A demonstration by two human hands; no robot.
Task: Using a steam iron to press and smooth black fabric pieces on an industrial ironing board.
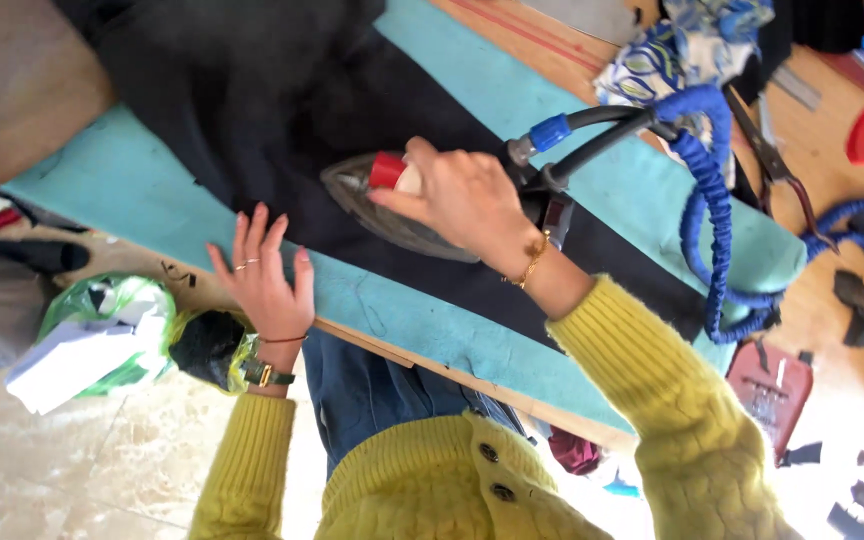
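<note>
While your right hand [462, 195] is wrapped shut around the handle of the steam iron [392, 205], your left hand [264, 275] lies flat and open, fingers spread, just beside the iron on the near edge of the black fabric [252, 110]. The iron sits soleplate down on that fabric, roughly in the middle of the teal-padded desk [412, 320], with its nose pointing toward your left hand. It looks a heavy, rigid tool with a metal base, so the handle you already have is the place to hold it, well clear of the plate, which is likely hot. The fabric under it reads soft and limp; it will likely slide and wrinkle unless that flat left palm keeps it pinned. Behind the iron, a black hose [602, 135] and a cord in a blue wrap [712, 220] trail off past the far end of the desk. Beyond the iron, a patterned blue and white cloth [682, 45] lies bunched, and below the iron's nose a green plastic bag [102, 320] sits on the floor.
</note>
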